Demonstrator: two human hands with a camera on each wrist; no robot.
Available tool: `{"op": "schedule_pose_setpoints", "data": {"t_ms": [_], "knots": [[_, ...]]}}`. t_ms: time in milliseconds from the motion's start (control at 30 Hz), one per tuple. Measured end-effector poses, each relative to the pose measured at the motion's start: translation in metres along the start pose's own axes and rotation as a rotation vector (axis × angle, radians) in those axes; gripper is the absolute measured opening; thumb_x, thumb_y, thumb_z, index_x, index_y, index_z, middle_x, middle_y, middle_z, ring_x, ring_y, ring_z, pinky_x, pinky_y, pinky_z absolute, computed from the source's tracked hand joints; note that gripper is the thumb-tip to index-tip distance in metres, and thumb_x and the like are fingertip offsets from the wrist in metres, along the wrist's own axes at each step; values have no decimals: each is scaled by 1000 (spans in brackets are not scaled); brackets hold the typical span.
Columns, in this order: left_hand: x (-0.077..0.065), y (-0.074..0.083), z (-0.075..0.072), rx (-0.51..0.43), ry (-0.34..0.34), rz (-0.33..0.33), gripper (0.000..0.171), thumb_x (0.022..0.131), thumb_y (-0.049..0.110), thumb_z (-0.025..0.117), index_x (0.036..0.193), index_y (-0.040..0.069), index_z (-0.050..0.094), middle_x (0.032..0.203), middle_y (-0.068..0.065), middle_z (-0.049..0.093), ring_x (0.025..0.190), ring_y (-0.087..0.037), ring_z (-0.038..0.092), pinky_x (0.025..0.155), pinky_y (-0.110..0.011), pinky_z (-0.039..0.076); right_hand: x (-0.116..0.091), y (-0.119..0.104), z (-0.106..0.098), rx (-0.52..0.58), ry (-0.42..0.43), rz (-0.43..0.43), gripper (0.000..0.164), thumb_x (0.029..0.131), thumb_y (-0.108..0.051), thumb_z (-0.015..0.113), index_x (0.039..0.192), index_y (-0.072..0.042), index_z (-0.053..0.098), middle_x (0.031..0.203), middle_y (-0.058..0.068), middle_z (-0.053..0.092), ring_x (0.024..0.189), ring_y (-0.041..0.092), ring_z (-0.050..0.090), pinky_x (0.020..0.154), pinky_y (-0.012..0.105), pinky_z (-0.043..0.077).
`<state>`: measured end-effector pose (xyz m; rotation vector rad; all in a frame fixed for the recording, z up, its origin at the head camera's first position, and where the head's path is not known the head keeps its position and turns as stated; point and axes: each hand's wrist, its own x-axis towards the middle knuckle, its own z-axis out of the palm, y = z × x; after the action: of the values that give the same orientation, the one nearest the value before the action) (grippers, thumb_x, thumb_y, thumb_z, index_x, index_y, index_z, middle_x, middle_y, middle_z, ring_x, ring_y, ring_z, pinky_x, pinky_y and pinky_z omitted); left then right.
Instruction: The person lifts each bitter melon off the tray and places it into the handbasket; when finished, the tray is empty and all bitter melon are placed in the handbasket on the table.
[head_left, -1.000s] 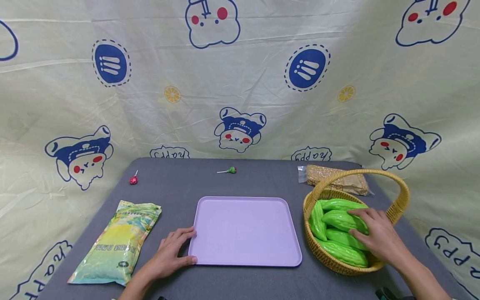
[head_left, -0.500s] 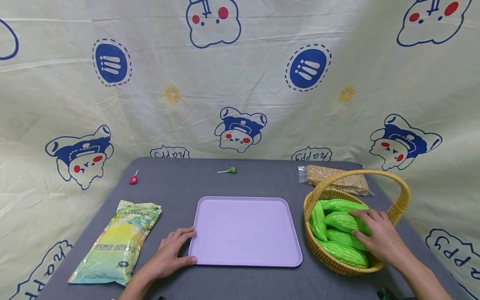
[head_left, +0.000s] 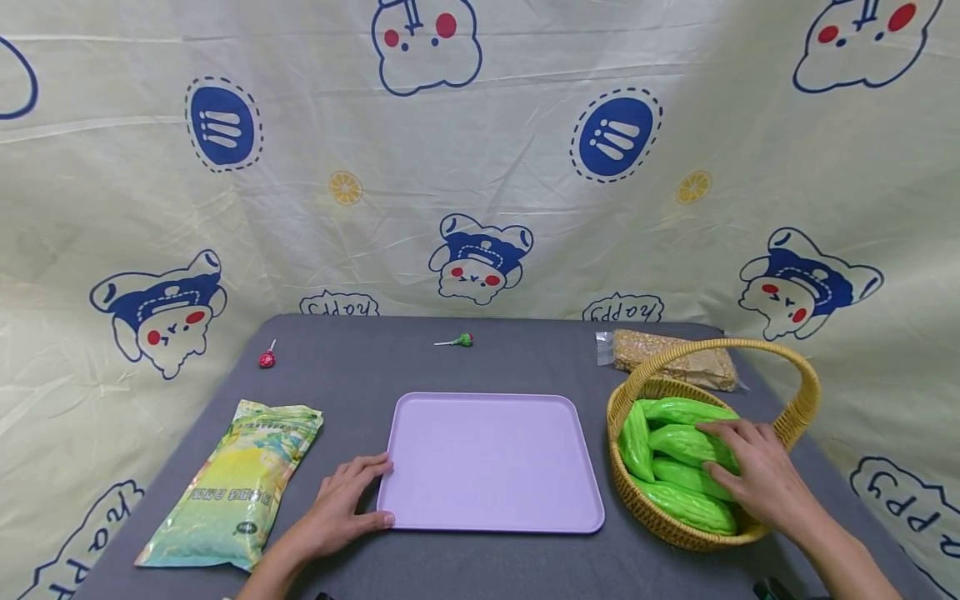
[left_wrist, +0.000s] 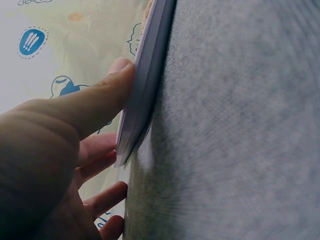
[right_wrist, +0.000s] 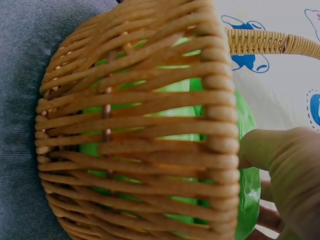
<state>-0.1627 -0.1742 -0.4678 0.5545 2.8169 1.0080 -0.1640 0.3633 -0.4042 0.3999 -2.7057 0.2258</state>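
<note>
My left hand [head_left: 341, 510] rests at the left edge of the light purple tray [head_left: 491, 462], fingers spread and thumb near its front corner. The left wrist view shows the thumb [left_wrist: 102, 95] lying against the tray rim. On the right stands a woven wicker basket [head_left: 637, 500] with an arched handle, filled with several ridged green bitter melons [head_left: 678, 504]. Reaching into it, my right hand [head_left: 765, 471] grips the right end of an upper bitter melon [head_left: 686, 442] between thumb and fingers. In the right wrist view the basket wall [right_wrist: 150, 135] covers much of the melons.
A green and yellow plastic bag [head_left: 232, 487] lies on the left of the grey table. Two lollipops, one red [head_left: 267, 360] and one green [head_left: 466, 340], lie at the back. Behind the basket is a clear bag of brown grains [head_left: 645, 346]. A printed curtain [head_left: 480, 167] hangs behind.
Within the basket, the gripped bitter melon and my right hand have shifted very slightly to the right. My left hand and the tray have stayed in place.
</note>
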Motion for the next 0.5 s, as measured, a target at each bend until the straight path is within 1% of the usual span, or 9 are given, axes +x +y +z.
{"op": "schedule_pose_setpoints", "data": {"t_ms": [500], "knots": [[0, 0, 1, 4, 2, -3, 70, 77, 49, 71, 134, 13, 51, 144, -6, 44, 123, -27, 40, 89, -44, 29, -1, 0, 1, -2, 22, -17, 52, 69, -10, 78, 117, -6, 59, 106, 18, 57, 92, 35, 48, 76, 51, 35]]}}
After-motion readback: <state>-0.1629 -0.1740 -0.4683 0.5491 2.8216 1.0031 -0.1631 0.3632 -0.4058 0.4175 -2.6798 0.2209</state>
